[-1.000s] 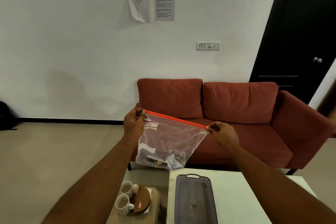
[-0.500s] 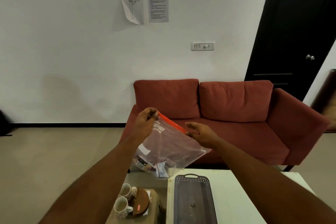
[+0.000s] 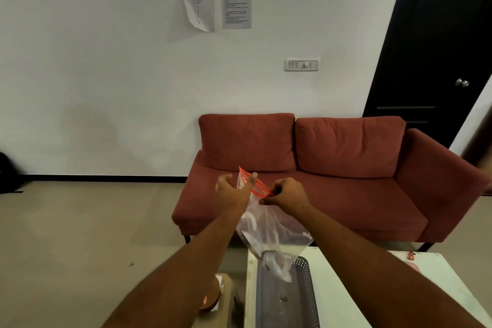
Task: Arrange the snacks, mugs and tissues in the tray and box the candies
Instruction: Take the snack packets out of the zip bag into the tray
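A clear zip bag point(image 3: 269, 231) with an orange seal strip hangs in the air above the near end of a grey perforated tray point(image 3: 306, 298) on the white table point(image 3: 346, 287). Small wrapped items sit blurred at the bag's bottom. My left hand point(image 3: 231, 190) holds the bag's upper left edge, fingers partly spread. My right hand point(image 3: 286, 193) pinches the orange strip. The two hands are close together at the bag's mouth.
A brown round lid with a red label point(image 3: 209, 298) lies on a low stool left of the table, beside white tissues. A red sofa point(image 3: 332, 168) stands behind, and a dark door point(image 3: 439, 48) at the right. Small pink items point(image 3: 411, 257) lie on the table's far right.
My hands came together from a wide stretch of the bag's seal. The bag swung to hang upright over the tray. The view shifted, and the mugs left the frame.
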